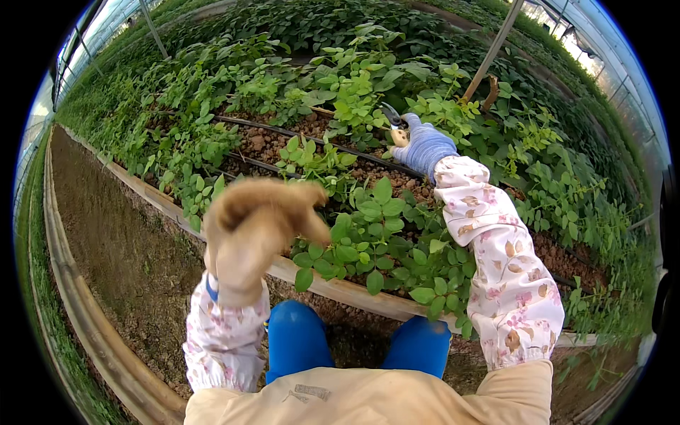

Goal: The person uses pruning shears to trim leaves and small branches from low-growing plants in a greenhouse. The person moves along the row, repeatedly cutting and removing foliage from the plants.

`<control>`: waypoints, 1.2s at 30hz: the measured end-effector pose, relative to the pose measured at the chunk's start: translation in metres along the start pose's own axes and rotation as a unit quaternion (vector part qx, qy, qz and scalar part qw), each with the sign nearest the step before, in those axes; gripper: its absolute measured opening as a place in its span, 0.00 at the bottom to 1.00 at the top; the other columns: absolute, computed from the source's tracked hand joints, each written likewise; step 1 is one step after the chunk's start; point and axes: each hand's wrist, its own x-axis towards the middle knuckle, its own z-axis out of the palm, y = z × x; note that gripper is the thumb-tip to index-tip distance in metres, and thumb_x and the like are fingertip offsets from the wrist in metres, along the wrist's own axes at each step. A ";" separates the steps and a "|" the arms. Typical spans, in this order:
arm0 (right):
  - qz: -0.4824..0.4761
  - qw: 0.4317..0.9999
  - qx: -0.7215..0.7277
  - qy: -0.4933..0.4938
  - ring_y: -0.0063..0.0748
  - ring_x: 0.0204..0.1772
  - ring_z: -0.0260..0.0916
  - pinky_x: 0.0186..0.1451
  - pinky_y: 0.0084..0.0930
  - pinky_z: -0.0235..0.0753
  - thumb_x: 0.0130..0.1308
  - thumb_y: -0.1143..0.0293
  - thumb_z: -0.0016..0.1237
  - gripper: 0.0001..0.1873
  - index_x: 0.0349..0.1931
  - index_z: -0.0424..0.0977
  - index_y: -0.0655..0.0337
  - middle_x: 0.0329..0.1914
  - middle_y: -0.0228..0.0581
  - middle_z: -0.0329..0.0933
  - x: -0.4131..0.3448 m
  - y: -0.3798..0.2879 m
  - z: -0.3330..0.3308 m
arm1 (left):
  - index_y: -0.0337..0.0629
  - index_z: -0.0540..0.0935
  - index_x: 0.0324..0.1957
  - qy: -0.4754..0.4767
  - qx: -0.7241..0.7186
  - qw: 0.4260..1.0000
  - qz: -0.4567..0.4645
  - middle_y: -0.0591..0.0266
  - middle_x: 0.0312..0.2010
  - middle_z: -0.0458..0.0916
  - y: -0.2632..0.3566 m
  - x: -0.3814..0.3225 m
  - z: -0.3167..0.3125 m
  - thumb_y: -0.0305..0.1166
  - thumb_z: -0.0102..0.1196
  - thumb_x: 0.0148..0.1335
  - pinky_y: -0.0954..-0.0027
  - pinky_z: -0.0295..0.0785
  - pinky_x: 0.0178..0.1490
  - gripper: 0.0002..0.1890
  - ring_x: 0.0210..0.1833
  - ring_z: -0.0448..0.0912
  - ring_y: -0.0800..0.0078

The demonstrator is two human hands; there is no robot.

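Observation:
My right hand [425, 141], in a blue knit glove, is closed around a pair of pruning shears [393, 116]. The dark blades point up and left among the leaves of a light-green leafy plant [356, 103]. Nearer to me, my left hand [265, 218] wears a tan work glove and is blurred. Its fingers stretch to the right, apart from the thumb, and nothing shows between them. It hangs over the bed's wooden edge, left of a low plant with rounded leaflets [380, 212]. Both forearms are in floral sleeves.
A wooden board [350, 297] edges the soil bed in front of my knees. Black drip hoses [265, 127] cross the reddish soil [260, 143]. A slanted post [491, 53] stands beyond my right hand. Along the left runs a bare dirt path [101, 212].

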 end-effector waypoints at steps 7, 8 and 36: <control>0.002 0.989 -0.146 0.001 0.49 0.49 0.74 0.51 0.41 0.73 0.56 0.51 0.50 0.30 0.55 0.61 0.58 0.45 0.52 0.75 0.026 -0.043 0.011 | 0.32 0.81 0.41 -0.481 -0.275 0.742 -0.376 0.57 0.31 0.82 -0.102 -0.121 0.041 0.30 0.62 0.55 0.69 0.74 0.41 0.13 0.35 0.80 0.68; 0.009 0.987 -0.159 -0.009 0.50 0.46 0.75 0.48 0.41 0.73 0.56 0.51 0.51 0.30 0.54 0.61 0.57 0.41 0.51 0.77 0.039 -0.034 0.020 | 0.32 0.81 0.41 -0.473 -0.287 0.728 -0.405 0.58 0.31 0.82 -0.113 -0.126 0.046 0.31 0.60 0.56 0.70 0.74 0.40 0.13 0.35 0.80 0.71; -0.013 0.992 -0.099 -0.076 0.46 0.47 0.74 0.51 0.35 0.71 0.52 0.46 0.55 0.42 0.62 0.58 0.62 0.44 0.52 0.75 0.052 -0.077 0.003 | 0.35 0.79 0.43 -0.524 -0.250 0.716 -0.388 0.60 0.32 0.81 -0.163 -0.163 0.019 0.42 0.55 0.58 0.70 0.72 0.40 0.19 0.35 0.79 0.73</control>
